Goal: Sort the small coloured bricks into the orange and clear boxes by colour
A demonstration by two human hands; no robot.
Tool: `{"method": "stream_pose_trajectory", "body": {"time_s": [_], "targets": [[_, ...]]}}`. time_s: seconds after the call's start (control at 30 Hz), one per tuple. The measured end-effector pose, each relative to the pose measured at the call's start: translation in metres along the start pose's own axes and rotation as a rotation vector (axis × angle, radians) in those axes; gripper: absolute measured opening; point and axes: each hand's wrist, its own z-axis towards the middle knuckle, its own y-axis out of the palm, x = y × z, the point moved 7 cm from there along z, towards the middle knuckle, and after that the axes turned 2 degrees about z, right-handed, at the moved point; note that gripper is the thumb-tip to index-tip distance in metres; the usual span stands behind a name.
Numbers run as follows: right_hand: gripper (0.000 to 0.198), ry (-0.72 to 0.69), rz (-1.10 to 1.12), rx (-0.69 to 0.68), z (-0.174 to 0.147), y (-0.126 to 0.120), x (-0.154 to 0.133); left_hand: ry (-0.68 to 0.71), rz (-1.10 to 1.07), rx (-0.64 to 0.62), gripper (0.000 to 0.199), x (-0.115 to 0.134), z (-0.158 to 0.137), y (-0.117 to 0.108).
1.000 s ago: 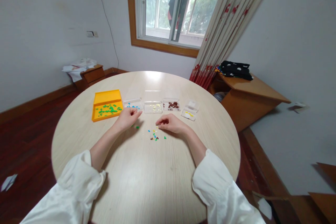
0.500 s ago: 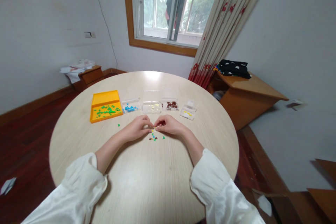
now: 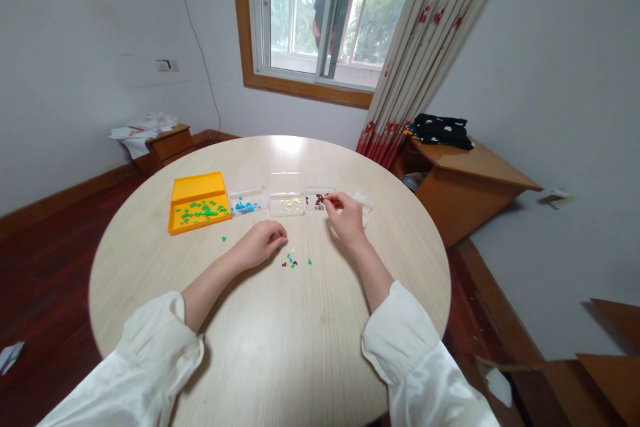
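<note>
My left hand (image 3: 261, 243) rests on the table with its fingers curled together. Whatever it holds, if anything, is hidden; a speck of blue shows under the fingertips. My right hand (image 3: 346, 219) is closed in a pinch at the right edge of the clear box of brown pieces (image 3: 317, 200), and I cannot make out anything between the fingertips. It partly covers a small clear case (image 3: 363, 200) behind it. Between the hands lies a cluster of tiny coloured pieces (image 3: 291, 261), green, blue, brown and yellow. A lone green piece (image 3: 309, 261) lies to its right.
Along the far side stand an open yellow box (image 3: 176, 213) of green pieces, a clear box (image 3: 249, 202) of blue pieces and a clear box (image 3: 287, 205) of pale yellow pieces. One green piece (image 3: 224, 239) lies left of my left hand on the round table (image 3: 280, 347).
My right hand has left the small cluster and moved up and right to the box of brown pieces. My left hand stays nearly in place, its fingers now more curled.
</note>
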Motion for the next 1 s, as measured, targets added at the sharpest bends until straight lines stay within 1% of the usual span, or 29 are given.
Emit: {"method": "stream_pose_trajectory", "body": {"time_s": [0.03, 0.07, 0.1, 0.17, 0.27, 0.33, 0.43, 0.53, 0.6, 0.63, 0.7, 0.77, 0.87, 0.93, 1.0], "targets": [[0.012, -0.024, -0.048, 0.088, 0.003, -0.013, 0.002, -0.031, -0.008, 0.011, 0.013, -0.002, 0.000, -0.001], [0.012, -0.043, -0.097, 0.147, 0.005, -0.023, 0.004, -0.052, -0.017, 0.023, 0.014, -0.004, 0.000, -0.002], [0.012, -0.053, -0.141, 0.190, 0.007, -0.031, 0.007, -0.059, -0.027, 0.036, 0.014, -0.005, 0.000, -0.003], [0.013, -0.057, -0.210, 0.231, 0.008, -0.043, 0.014, -0.047, -0.045, 0.067, 0.014, -0.004, 0.000, -0.005], [0.016, -0.058, -0.298, 0.284, 0.007, -0.052, 0.022, -0.027, -0.068, 0.121, 0.012, -0.003, 0.000, -0.010], [0.019, -0.065, -0.360, 0.345, 0.005, -0.057, 0.023, -0.038, -0.081, 0.157, 0.010, -0.002, -0.001, -0.014], [0.023, -0.082, -0.420, 0.430, 0.004, -0.064, 0.019, -0.086, -0.106, 0.203, 0.008, -0.002, -0.003, -0.019], [0.024, -0.122, -0.392, 0.443, 0.002, -0.063, 0.007, -0.107, -0.155, 0.258, 0.006, -0.001, -0.003, -0.024], [0.023, -0.168, -0.318, 0.389, 0.000, -0.053, -0.004, -0.116, -0.204, 0.290, 0.006, -0.001, -0.002, -0.025], [0.021, -0.196, -0.273, 0.338, -0.002, -0.044, -0.010, -0.125, -0.235, 0.300, 0.007, -0.002, -0.002, -0.025], [0.018, -0.265, -0.183, 0.180, -0.006, -0.021, -0.023, -0.143, -0.308, 0.313, 0.007, -0.004, -0.001, -0.024], [0.017, -0.335, -0.108, -0.006, -0.013, 0.003, -0.035, -0.148, -0.376, 0.324, 0.008, -0.006, 0.000, -0.024], [0.018, -0.377, -0.050, -0.209, -0.024, 0.031, -0.044, -0.152, -0.439, 0.342, 0.011, -0.007, 0.000, -0.025], [0.020, -0.370, -0.032, -0.284, -0.029, 0.042, -0.046, -0.158, -0.466, 0.349, 0.014, -0.008, 0.001, -0.026], [0.020, -0.365, -0.018, -0.320, -0.032, 0.048, -0.047, -0.160, -0.492, 0.353, 0.016, -0.008, 0.001, -0.026]]}}
